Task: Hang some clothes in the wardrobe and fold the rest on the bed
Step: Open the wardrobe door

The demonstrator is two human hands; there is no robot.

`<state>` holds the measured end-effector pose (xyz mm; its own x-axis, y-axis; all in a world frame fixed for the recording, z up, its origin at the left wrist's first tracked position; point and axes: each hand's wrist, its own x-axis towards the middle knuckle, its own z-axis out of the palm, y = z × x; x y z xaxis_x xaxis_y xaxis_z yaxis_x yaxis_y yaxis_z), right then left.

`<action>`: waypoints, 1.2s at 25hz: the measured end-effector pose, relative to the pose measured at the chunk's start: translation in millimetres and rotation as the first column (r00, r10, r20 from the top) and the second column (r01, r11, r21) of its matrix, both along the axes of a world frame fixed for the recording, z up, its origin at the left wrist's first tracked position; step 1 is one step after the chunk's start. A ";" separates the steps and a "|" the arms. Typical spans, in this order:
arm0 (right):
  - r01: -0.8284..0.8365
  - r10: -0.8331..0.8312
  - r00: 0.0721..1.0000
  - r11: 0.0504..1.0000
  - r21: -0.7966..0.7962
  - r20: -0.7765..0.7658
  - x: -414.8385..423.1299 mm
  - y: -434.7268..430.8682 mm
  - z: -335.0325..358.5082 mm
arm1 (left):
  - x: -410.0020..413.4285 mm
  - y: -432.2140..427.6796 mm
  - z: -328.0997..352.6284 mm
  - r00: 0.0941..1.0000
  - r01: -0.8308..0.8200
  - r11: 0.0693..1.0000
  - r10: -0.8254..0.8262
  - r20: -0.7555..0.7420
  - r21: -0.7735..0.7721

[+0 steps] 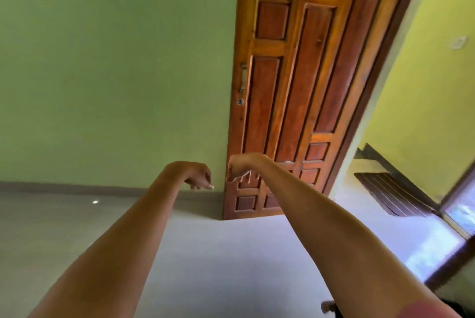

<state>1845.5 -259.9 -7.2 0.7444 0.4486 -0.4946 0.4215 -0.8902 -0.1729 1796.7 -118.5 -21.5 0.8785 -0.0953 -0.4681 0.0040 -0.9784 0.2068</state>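
A panelled wooden door (282,86) stands just beyond the left hand (199,177) and right hand (237,168); a dark mat (390,194) lies on the floor (231,253) well to their right. Both hands hang loosely curled, grasping nothing. Where the clothes lie cannot be told.

Count list, head view:

- Hands: 2. Left hand (199,176): 1. Right hand (239,167): 1.
- Bare forearms: 2, one per hand.
- Panelled wooden door (295,73): 1.
- Door handle (243,77): 1, at door's left edge.
- Keyhole (240,101): 1, just below handle.
- Striped doormat (393,194): 1.
- Wall switch plate (460,42): 1.
- Walls: 2. Green wall (115,60): 1. Yellow wall (424,91): 1.
- Bright spot (95,202) on floor (231,253): 1.
- Small dark item (327,307) at bottom edge: 1, type not discernible.
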 end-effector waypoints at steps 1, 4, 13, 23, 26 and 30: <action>-0.032 0.032 0.999 0.999 0.006 -0.001 23.6 18.0 1.2 | 17.9 16.6 0.1 0.999 -0.046 0.999 0.046 0.019 0.004; -0.155 0.155 0.988 0.988 -0.020 -0.013 76.4 77.4 -7.0 | 56.4 68.3 -9.2 0.986 -0.156 0.987 0.158 -0.056 0.044; -0.345 0.345 0.938 0.938 -0.003 -0.037 226.2 290.0 -31.3 | 187.3 265.4 -28.1 0.920 -0.376 0.925 0.380 -0.097 0.061; -0.397 0.397 0.917 0.918 0.004 -0.044 399.6 499.9 -23.5 | 350.1 465.7 -21.7 0.901 -0.430 0.901 0.432 -0.032 0.052; -0.441 0.442 0.896 0.897 0.012 -0.044 456.0 571.9 -31.0 | 399.4 533.6 -27.5 0.880 -0.473 0.880 0.474 -0.016 0.051; -0.522 0.523 0.852 0.853 0.026 -0.035 527.7 674.3 -18.7 | 465.9 626.7 -16.9 0.837 -0.546 0.836 0.547 -0.020 0.050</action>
<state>2373.2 414.4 -25.9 0.3784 0.7733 -0.5088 0.8162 -0.5380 -0.2106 2262.6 508.2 -38.5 0.7665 0.4158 -0.4894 0.5466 -0.8225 0.1573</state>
